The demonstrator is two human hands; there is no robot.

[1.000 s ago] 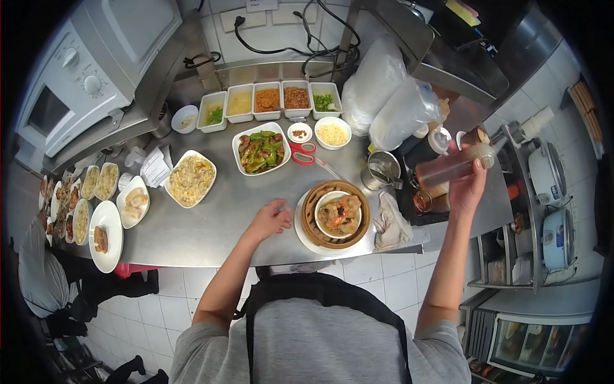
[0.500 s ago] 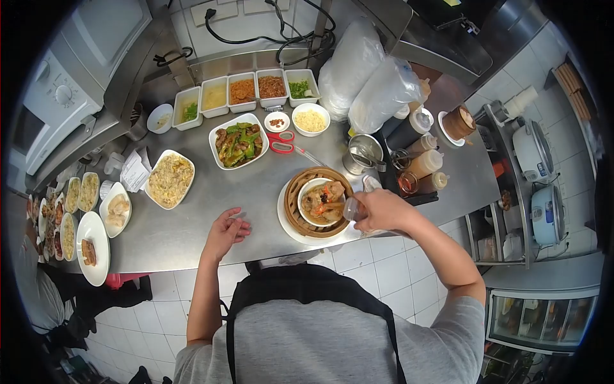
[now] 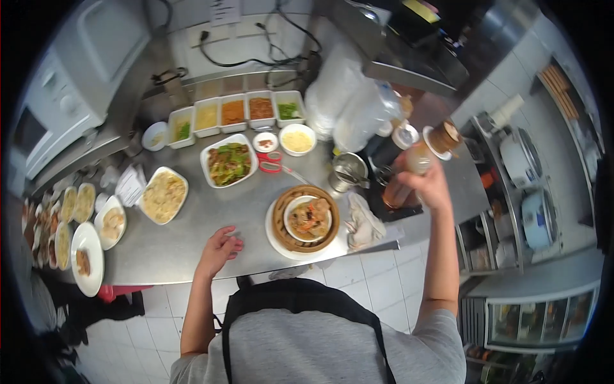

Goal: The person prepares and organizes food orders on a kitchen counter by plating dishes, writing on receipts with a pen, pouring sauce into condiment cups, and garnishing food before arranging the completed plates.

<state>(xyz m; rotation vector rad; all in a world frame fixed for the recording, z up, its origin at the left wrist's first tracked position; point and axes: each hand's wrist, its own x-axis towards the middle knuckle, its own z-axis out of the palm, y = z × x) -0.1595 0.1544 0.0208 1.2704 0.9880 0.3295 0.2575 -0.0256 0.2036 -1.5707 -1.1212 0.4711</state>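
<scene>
My right hand, smeared by motion, is closed around a small pale bottle above the condiment tray at the right of the counter. My left hand hovers over the counter's front edge, its fingers loosely apart and holding nothing. Between the hands a bamboo steamer sits on a white plate. Inside the steamer is a white bowl of cooked food with orange and dark bits in sauce. A crumpled cloth lies to the steamer's right.
Behind the steamer are red scissors, a metal pot and a dish of greens and meat. Several topping tubs line the back. Fried rice and other plates stand left. Another person's dark clothing shows lower left.
My right hand has moved from beside the steamer, where it tipped a small clear container, up and right over the condiment tray. My left hand stays nearly in place. The camera view has shifted.
</scene>
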